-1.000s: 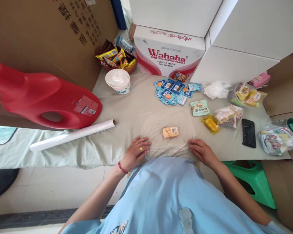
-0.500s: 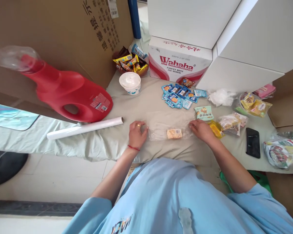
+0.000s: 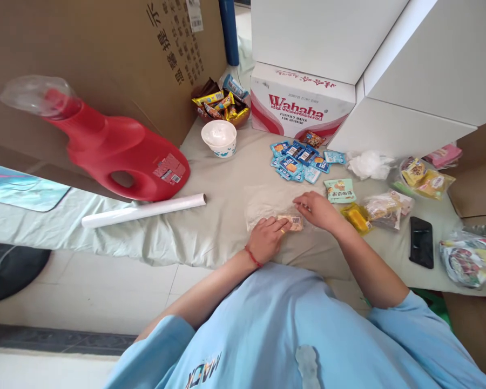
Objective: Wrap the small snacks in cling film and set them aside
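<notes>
Wrapped biscuit pack (image 3: pixel 295 223) lies on clear plastic film (image 3: pixel 263 202), near edge of the cloth-covered tabletop (image 3: pixel 227 181). Left hand (image 3: pixel 266 237): fingers laid over the pack's left end; thumb side hidden, can't tell if the grip is closed on anything. Right hand (image 3: pixel 315 209): just beyond the pack's right end, fingers bent, fingertips over the film; can't tell if that grip pinches it. Green snack packet (image 3: pixel 339 191) and yellow packet (image 3: pixel 356 217) sit near the right hand. Blue sachets (image 3: pixel 294 163) piled farther back, in front of the Wahaha carton (image 3: pixel 297 105). White roll (image 3: pixel 146 209) and red jug (image 3: pixel 125 156) off to the left, phone (image 3: pixel 421 243) to the right.
</notes>
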### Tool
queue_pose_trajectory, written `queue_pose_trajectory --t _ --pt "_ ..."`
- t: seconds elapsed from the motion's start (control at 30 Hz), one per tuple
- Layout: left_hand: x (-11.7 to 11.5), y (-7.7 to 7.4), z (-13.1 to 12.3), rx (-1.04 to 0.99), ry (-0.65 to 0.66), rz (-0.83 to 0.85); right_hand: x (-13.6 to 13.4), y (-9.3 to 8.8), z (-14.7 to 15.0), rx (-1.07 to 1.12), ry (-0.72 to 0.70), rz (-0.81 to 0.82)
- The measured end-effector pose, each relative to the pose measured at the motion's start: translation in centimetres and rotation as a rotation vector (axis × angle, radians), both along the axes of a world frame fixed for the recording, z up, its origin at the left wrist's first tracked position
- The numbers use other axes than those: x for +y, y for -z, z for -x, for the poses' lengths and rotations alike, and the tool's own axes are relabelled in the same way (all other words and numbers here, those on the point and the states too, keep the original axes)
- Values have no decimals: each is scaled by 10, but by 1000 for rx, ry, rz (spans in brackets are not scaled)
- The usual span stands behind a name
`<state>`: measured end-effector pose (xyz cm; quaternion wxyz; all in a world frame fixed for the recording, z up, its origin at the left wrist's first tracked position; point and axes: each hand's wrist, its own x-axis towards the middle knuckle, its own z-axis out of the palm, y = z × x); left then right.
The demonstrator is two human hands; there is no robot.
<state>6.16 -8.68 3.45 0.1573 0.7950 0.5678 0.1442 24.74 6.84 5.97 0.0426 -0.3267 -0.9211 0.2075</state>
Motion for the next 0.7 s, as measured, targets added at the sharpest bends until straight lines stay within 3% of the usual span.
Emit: queue_pose_trajectory --t 0.2,0.3,0.4,0.53,0.63,0.7 --pt "11 2 -6 82 4 63 39 16 44 -111 105 -107" --pt "10 1 -6 89 1 73 46 25 57 -154 124 -70" --pt "9 3 -7 74 -6 81 51 22 59 -165 91 -13" --pt "9 5 -6 64 -6 72 40 -1 44 -59 2 -47" --pt "9 5 -6 56 -1 66 15 -17 24 71 -98 -65" --pt "9 6 -5 28 1 73 -6 -19 9 42 -163 -34"
